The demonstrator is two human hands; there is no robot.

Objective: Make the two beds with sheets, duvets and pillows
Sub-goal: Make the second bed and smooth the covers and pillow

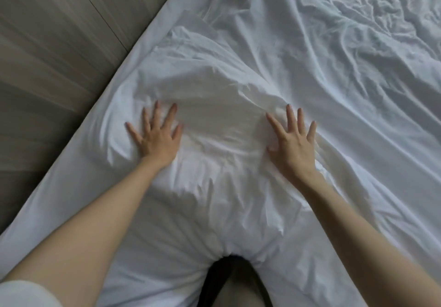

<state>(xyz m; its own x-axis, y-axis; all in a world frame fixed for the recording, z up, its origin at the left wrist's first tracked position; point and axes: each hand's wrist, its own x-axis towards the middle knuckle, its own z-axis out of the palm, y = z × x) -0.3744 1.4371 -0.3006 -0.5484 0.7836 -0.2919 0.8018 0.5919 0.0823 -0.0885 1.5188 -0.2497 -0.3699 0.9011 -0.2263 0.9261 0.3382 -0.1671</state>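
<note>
Your left hand (156,139) and right hand (292,144) both lie flat on the white sheet (322,68). The fingers are straight and spread, and the palms press down. Neither hand holds anything.

Between your hands the top layer (214,84) puffs up a little. Its loose edge lies beyond your left fingertips. Whether this layer is a doubled sheet or a thin duvet, you cannot tell from here. Outside your left hand the bed (95,125) ends, and the floor (47,56) starts just past that edge. Behind your wrists the cloth bunches around your knee (238,290).

Judging by this, you are early in the task:
- White cloth covers this bed as far as you can see.
- It is not smooth. Long creases run away past your right hand, and far beyond your right fingertips it is heavily crumpled.
- No pillow shows anywhere.
- No clearly spread duvet shows.
- The second bed is out of view, so you cannot judge it.

On this bed, smoothing and tucking look unfinished. The duvet and pillows are likely to come after.
</note>
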